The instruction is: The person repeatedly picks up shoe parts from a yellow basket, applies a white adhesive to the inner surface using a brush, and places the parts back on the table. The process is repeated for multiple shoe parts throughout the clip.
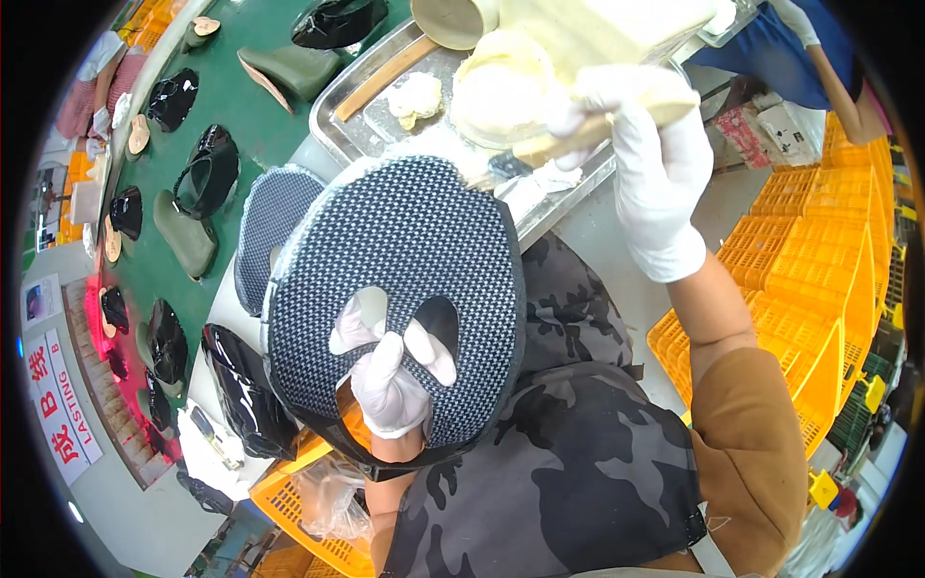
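My left hand [393,385], in a white glove, grips a shoe upper [385,231] with black-and-white patterned lining and black edges. Some of its fingers pass through the two cutouts, closed on the strip between them. My right hand [655,173], also gloved in white, is closed around a wooden-handled brush [549,146]. The brush's dark tip is beside the upper's far right edge, above a metal tray [332,120]; whether they touch I cannot tell. In the tray lie a pale creamy mass [506,91], a smaller lump [416,100] and a wooden stick [385,77].
Left of the upper lies a similar patterned piece [275,226], near a glossy black upper [246,390]. A green conveyor [260,120] carries several black uppers and green shoe lasts [183,236]. Yellow crates [790,289] stand at right; another person's arm [833,82] shows at upper right.
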`<control>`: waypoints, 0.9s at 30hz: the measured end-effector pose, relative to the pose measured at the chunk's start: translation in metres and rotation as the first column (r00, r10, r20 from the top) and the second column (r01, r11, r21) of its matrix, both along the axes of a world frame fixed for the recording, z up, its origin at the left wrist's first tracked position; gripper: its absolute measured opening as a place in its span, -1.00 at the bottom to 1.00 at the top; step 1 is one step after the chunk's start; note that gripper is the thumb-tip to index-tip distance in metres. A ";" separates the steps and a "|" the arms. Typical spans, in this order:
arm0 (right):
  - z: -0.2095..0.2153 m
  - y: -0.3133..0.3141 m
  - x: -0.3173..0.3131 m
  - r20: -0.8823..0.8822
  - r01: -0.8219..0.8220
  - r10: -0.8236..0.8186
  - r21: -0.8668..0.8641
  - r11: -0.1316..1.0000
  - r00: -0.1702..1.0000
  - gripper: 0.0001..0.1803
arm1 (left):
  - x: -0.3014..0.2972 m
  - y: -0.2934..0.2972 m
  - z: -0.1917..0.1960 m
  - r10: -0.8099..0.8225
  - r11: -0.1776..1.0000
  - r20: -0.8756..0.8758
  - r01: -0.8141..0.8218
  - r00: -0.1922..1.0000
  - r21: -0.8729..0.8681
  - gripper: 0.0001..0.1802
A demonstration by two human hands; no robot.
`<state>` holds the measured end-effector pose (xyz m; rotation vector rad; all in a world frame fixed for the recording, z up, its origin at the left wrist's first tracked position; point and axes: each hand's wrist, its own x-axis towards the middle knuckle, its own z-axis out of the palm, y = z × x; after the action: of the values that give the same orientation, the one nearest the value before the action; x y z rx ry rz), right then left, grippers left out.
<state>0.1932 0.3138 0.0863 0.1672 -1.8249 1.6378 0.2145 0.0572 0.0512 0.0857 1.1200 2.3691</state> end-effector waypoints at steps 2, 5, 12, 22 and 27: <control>-0.010 0.001 0.009 -0.009 -0.036 0.036 -0.012 0.999 0.999 -0.79 | 0.000 0.003 0.002 0.043 0.999 0.032 -0.043 0.999 0.008 -0.40; -0.006 0.001 0.021 0.061 -0.037 0.042 -0.072 0.997 0.997 -0.79 | -0.001 0.008 0.002 0.128 0.975 0.108 -0.145 0.986 0.168 -0.51; 0.022 -0.008 -0.022 -0.218 -0.052 -0.025 -0.343 0.938 0.976 -0.82 | 0.001 0.013 -0.004 0.060 0.969 -0.017 -0.054 0.998 0.239 -0.52; 0.004 0.001 0.015 0.061 -0.066 0.087 -0.281 0.957 0.994 -0.85 | -0.012 0.017 -0.012 0.096 0.968 -0.167 -0.053 0.981 0.245 -0.47; 0.018 -0.005 -0.013 -0.049 -0.027 0.006 -0.424 0.905 0.999 -0.77 | -0.014 0.029 -0.004 0.144 0.972 -0.235 -0.093 0.961 0.217 -0.51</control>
<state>0.1797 0.3090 0.1048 0.0264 -1.3908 1.9825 0.2010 0.0859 0.0477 0.4093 1.0110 2.6323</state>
